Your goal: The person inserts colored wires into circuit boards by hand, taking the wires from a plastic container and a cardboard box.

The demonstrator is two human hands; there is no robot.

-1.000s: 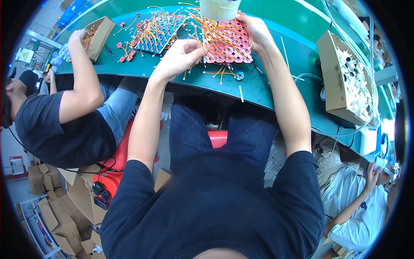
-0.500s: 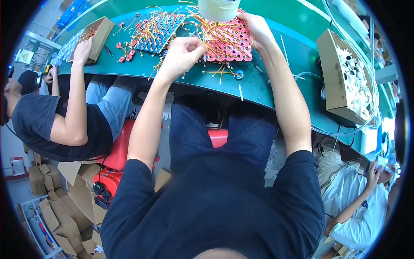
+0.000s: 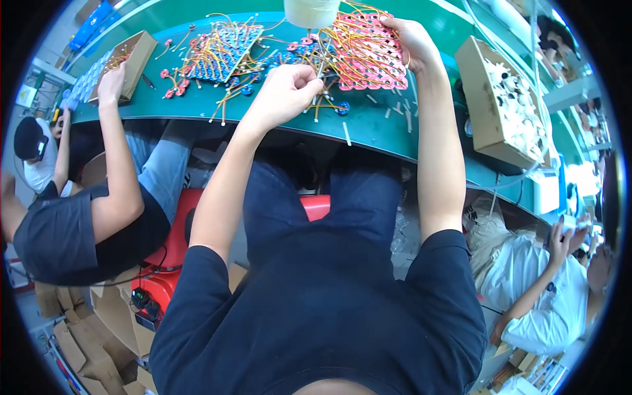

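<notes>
A pink panel of joined round pieces point(image 3: 378, 56), strung with orange and yellow wires, is tilted on the green bench in front of me. My right hand point(image 3: 416, 46) grips its upper right edge, thumb on the face and fingers behind. At the panel's left edge my left hand point(image 3: 289, 92) is closed in a pinch among the wire ends; what lies between its fingertips is too small to make out. To the left lies a blue panel point(image 3: 220, 56) with similar wires. Loose blue round pieces with wires point(image 3: 343, 108) lie below and between the panels.
A pale cylindrical container point(image 3: 311, 12) hangs over the bench. A cardboard box of white parts point(image 3: 503, 108) stands at right, with hoses beside it. Small pale strips point(image 3: 347, 133) litter the bench. At left a co-worker point(image 3: 85, 217) reaches into another box point(image 3: 139, 62); another person sits at right.
The pink panel has moved right in my right hand, uncovering loose blue pieces between the panels. My left hand stays closed near its left edge. The whole view has shifted slightly.
</notes>
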